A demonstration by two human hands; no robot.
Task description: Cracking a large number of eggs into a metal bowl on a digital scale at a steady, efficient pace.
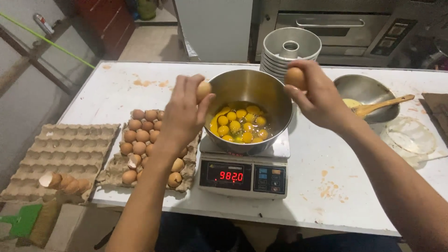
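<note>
The left hand (183, 116) has its grip closed on a brown egg (202, 90), pinched at the fingertips just over the left rim of a steel mixing bowl (252, 88). The right hand (317, 98) likewise grasps a second brown egg (295, 77) above the bowl's right rim. In the bowl lie many raw yolks (240, 123) in clear egg white. The bowl stands on a digital kitchen scale (242, 175) with a lit red display, near the front edge of the white counter (326, 186).

Left of the scale, a cardboard tray of brown eggs (140, 140) is partly hidden by the left forearm. Further left lies an empty egg tray (60, 149) with broken eggshells (63, 182) at its near end. Behind the bowl rises a stack of ring cake tins (291, 46). To the right sits a second steel bowl (368, 93) holding a wooden spoon (382, 105).
</note>
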